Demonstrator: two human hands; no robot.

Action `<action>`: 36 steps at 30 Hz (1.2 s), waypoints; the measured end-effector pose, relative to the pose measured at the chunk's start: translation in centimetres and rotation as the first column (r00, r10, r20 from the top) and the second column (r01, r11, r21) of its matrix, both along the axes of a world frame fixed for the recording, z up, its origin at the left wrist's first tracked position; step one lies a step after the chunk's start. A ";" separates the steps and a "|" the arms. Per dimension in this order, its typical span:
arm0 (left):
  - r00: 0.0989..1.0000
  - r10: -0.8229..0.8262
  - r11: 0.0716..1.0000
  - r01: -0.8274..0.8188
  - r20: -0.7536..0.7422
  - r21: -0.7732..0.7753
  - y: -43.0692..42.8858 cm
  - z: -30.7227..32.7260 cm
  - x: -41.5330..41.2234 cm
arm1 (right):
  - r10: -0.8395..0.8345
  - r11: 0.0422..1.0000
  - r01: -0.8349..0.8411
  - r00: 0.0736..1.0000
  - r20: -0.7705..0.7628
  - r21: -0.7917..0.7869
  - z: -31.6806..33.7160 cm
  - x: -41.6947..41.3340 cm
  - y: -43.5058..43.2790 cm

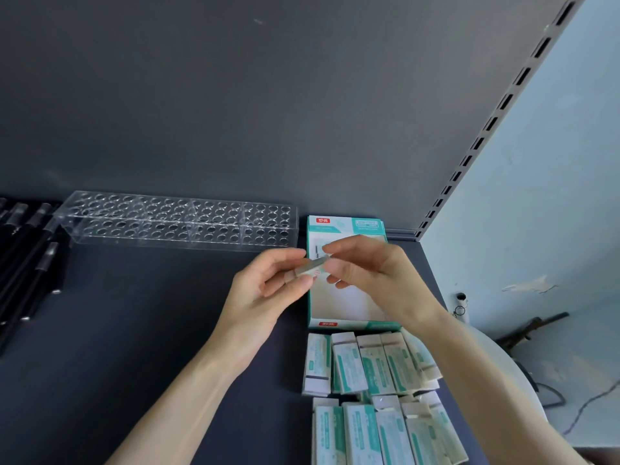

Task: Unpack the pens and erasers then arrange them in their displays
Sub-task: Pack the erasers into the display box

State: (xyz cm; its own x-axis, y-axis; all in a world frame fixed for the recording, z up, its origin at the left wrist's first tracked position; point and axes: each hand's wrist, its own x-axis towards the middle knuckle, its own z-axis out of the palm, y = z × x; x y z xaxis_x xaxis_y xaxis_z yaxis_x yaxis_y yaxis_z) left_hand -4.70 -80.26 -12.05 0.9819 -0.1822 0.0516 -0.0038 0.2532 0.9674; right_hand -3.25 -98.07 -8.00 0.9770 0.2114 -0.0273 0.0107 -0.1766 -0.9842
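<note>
Both hands hold one wrapped eraser (310, 267) in the air above the dark shelf. My left hand (268, 283) pinches its left end and my right hand (365, 270) pinches its right end. Right behind them lies an open teal-and-white eraser display box (352, 303), its inside bare where it shows. Several teal-and-white wrapped erasers (369, 367) lie in two rows in front of the box. A clear acrylic pen holder (174, 221) with many round holes stands at the back left. Black pens (30, 256) lie at the far left.
The dark grey shelf (151, 330) has a grey back panel and a slotted upright (486, 129) at the right. Beyond the shelf's right edge are a pale wall, a white rounded object (510, 370) and cables on the floor.
</note>
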 end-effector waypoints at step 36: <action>0.980 0.123 0.920 -0.172 0.160 0.352 -0.9 -0.6 -0.1 | 0.023 0.926 0.139 0.908 0.419 -0.352 -1.0 -1.2 -2.8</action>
State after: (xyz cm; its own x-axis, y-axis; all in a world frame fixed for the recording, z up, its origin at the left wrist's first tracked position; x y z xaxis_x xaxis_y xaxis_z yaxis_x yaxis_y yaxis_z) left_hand -4.82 -81.21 -12.60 0.9879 -0.0666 0.1402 -0.1478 -0.1278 0.9807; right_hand -4.41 -100.87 -9.01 0.9272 0.2080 0.3116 0.3745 -0.5351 -0.7573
